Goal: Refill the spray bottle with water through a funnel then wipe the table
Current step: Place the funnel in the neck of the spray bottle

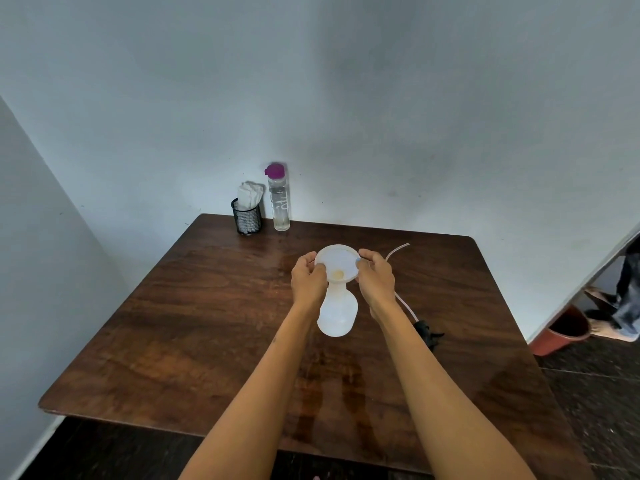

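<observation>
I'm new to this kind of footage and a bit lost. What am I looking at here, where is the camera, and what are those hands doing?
There is no machine here. The single picture comes from a camera worn on a person's head, looking forward and down, so the two bare arms are the wearer's own. The left hand and right hand hold the rim of a white funnel that sits in the neck of a translucent spray bottle standing on a dark wooden table. Behind the right arm lies the bottle's black spray head with its thin tube. At the far edge stand a clear water bottle with a purple cap and a black mesh cup holding white cloths.
</observation>
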